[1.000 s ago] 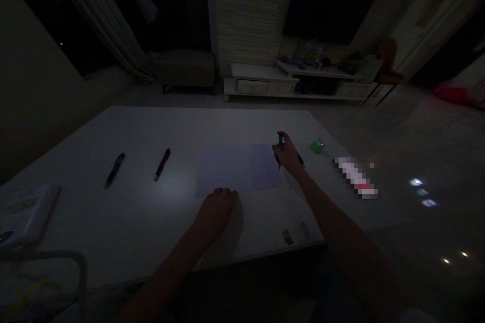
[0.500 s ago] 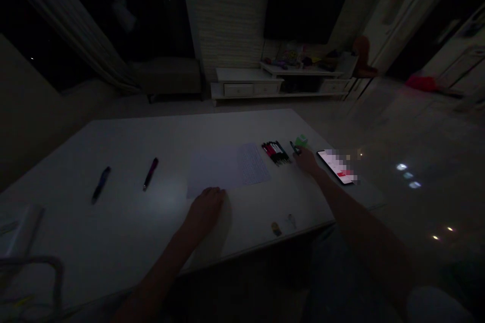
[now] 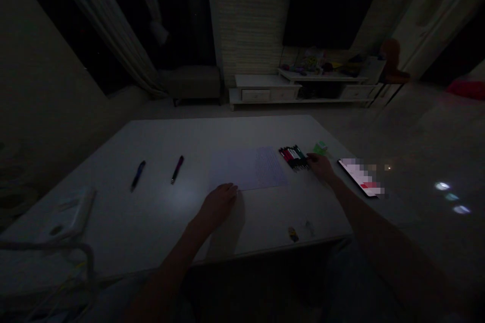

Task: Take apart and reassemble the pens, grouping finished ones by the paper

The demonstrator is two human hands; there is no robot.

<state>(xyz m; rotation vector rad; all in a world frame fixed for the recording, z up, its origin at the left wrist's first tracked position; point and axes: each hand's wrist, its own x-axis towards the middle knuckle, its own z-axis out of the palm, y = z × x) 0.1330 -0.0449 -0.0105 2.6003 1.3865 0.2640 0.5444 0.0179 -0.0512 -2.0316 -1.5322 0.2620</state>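
Note:
A sheet of paper with handwriting on its right part lies on the white table. My left hand rests by the paper's lower edge, its fingers low and laid out on the surface. Right of the paper, several pens lie side by side in a tight row, dark, red, white and green. At the row's right end, my right hand has its fingertips closed on a dark pen. Much of that pen is hard to make out in the dim light.
On the left lie a blue pen and a purple pen. A green box and a lit phone are at the right. Two small items, one a yellow figure, lie near the front edge. A white device stands at left.
My right hand has moved left with the dark pen, bringing it against the row of pens. My left hand stays by the paper's lower edge. The view has turned left.

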